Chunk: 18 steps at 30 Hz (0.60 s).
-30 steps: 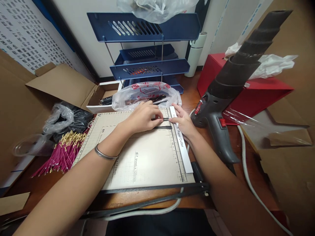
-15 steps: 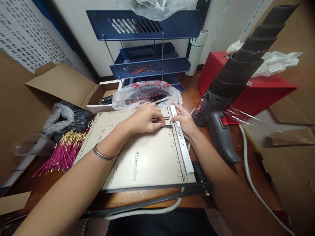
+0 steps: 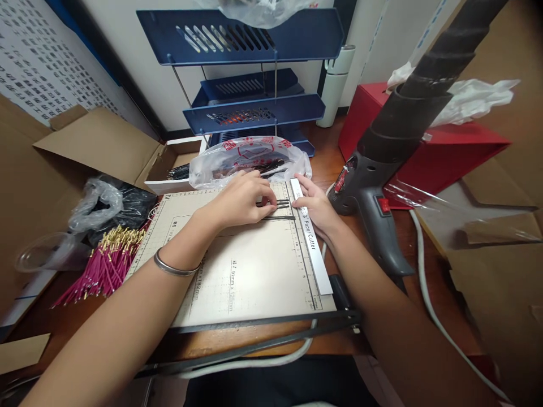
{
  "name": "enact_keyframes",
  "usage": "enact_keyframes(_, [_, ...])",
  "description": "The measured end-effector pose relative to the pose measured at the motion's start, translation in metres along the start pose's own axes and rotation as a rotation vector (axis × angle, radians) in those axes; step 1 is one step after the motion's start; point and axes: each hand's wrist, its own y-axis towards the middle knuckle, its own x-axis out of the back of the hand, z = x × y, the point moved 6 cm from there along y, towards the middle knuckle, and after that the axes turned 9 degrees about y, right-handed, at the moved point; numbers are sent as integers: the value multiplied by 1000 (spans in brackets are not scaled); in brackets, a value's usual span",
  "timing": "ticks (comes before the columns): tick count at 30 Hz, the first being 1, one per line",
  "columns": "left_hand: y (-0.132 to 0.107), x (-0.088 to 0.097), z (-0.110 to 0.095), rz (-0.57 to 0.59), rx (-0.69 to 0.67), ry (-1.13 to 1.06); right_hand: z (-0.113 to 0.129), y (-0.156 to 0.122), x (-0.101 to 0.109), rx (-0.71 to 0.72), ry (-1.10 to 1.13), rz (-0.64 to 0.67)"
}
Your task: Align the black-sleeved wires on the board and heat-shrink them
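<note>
A paper cutter with a cream gridded board lies in front of me. My left hand is over its far part, with thumb and fingertips closed in a pinch on thin black strips. One more black strip lies on the board just below those fingers, apart from the pinched ones. My right hand grips the cutter's right edge, its thumb on the white labelled strip and its fingers along the outer side. The ends of the pinched strips inside the left hand are hidden.
Beyond the board is a clear plastic bag holding dark strips. A heat gun stands at right before a red box. Magenta wires with gold ends are piled at left. Blue tray shelves rise behind.
My left hand has shifted slightly with its pinched strips, and one black strip now lies separately on the board. My right hand stays on the cutter's edge. The view has tilted slightly.
</note>
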Motion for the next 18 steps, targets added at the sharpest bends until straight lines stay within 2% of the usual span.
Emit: enact_keyframes(18, [2, -3, -1, -20, 14, 36, 0, 0, 1, 19, -58, 19])
